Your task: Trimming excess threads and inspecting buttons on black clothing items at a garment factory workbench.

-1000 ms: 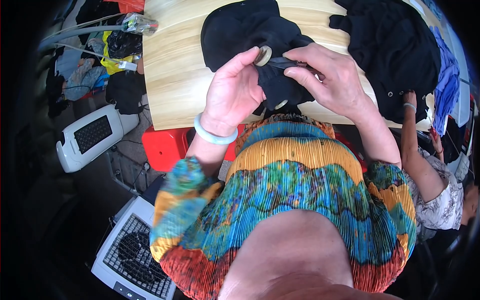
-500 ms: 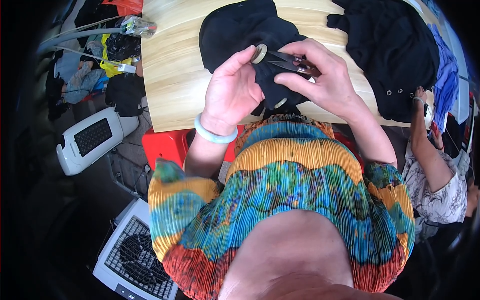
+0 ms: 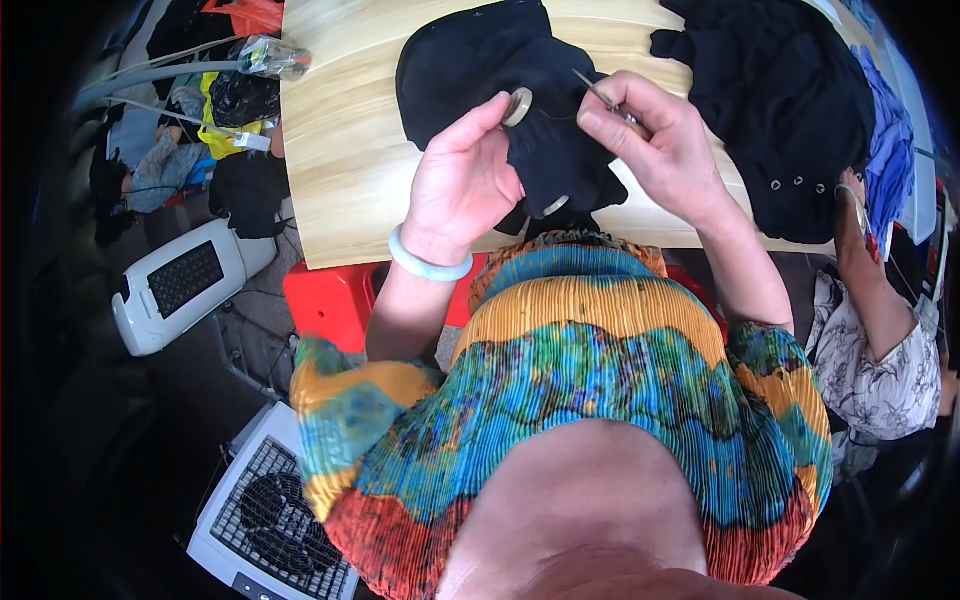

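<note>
My left hand is closed at the near edge of a black garment on the table. Its thumb and fingers pinch a big pale round button that stands up from the cloth. A second pale button shows lower on the same garment. Just right of the first button, my right hand grips small dark thread snips, blades together and pointing up and left. Something thin like a thread shows faintly between the button and my right hand. Part of the snips is hidden in my palm.
At the right, another person's hand rests by a second black garment with several round buttons. Blue-violet cloth lies beyond it. Left of the wooden table are bags and clothes, a clear plastic bottle, and a red stool.
My right hand has drawn the snips away from the button, to the right. Their blades were spread and are now together. The left hand keeps its pinch. The other person's hand has moved slightly.
</note>
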Demonstrator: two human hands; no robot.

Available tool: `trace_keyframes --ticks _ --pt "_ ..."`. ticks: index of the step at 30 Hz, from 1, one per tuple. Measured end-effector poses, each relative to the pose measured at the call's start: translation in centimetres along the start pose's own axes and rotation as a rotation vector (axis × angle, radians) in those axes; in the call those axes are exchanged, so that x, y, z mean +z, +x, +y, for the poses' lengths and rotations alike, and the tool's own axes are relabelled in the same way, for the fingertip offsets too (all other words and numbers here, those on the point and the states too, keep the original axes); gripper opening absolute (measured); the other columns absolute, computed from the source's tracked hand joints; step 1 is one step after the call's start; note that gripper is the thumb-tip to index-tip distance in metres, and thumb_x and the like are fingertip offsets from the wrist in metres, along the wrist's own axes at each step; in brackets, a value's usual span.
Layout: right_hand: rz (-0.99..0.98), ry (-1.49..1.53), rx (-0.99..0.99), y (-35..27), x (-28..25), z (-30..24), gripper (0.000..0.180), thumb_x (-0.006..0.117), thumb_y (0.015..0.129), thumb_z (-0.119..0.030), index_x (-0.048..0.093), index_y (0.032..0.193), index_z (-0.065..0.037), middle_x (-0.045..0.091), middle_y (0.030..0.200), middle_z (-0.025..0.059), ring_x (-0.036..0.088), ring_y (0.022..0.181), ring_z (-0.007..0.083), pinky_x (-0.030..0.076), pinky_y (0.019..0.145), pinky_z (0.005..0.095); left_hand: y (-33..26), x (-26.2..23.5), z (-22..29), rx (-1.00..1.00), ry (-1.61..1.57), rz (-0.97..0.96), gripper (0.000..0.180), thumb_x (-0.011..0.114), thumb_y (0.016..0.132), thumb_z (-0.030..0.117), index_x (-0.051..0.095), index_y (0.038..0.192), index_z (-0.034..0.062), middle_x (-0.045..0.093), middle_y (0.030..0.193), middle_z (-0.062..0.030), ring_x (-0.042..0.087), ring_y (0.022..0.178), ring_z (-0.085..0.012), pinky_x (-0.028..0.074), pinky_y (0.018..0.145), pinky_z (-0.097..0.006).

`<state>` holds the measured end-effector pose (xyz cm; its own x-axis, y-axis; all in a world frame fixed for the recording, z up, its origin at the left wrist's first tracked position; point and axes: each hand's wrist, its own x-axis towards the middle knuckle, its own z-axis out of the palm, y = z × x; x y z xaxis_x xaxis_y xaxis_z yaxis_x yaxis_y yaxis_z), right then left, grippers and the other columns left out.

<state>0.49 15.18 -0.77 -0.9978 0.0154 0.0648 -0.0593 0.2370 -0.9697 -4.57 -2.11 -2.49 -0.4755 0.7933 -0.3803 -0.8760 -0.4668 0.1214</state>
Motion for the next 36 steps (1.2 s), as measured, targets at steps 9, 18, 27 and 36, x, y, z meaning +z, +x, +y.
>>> trace_keyframes --ticks 9,18,27,36 --pt "0.05 0.077 0.065 0.7 -0.2 -0.5 0.016 0.056 0.08 -0.016 0.053 0.081 -0.001 0.039 0.055 -0.0034 0.032 0.051 0.0028 0.029 0.046 0.0183 0.4 -0.7 -1.2 0.054 0.073 -0.023 0.025 0.035 0.089 0.021 0.049 0.107 0.0082 0.052 0.109 -0.0081 0.05 0.102 -0.0204 0.04 0.086 -0.034" --pt "0.133 0.086 0.027 -2.0 0.4 -1.7 0.023 0.049 0.084 -0.016 0.046 0.099 0.001 0.052 0.074 0.0035 0.047 0.068 0.0064 0.039 0.062 0.0197 0.3 -2.3 -1.4 0.263 0.082 -0.165 0.038 0.038 0.088 0.023 0.033 0.121 0.004 0.04 0.121 -0.01 0.038 0.114 -0.0218 0.029 0.096 -0.036" --pt "0.023 0.152 0.039 -2.8 2.1 -1.7 0.019 0.052 0.082 -0.015 0.047 0.093 0.0 0.054 0.067 0.0053 0.049 0.057 0.0091 0.039 0.051 0.022 0.3 -2.0 -1.8 0.399 0.21 -0.198 0.04 0.046 0.085 0.024 0.036 0.119 0.0053 0.044 0.116 -0.0083 0.042 0.108 -0.0203 0.031 0.094 -0.035" --pt "0.056 0.183 0.021 -3.1 2.5 -1.3 0.018 0.054 0.081 -0.015 0.048 0.09 0.0 0.054 0.066 0.0053 0.049 0.056 0.0081 0.039 0.049 0.022 0.1 -2.4 -2.2 0.579 0.524 -0.116 0.049 0.05 0.081 0.035 0.036 0.119 0.0078 0.044 0.115 -0.0072 0.042 0.108 -0.0211 0.032 0.093 -0.036"
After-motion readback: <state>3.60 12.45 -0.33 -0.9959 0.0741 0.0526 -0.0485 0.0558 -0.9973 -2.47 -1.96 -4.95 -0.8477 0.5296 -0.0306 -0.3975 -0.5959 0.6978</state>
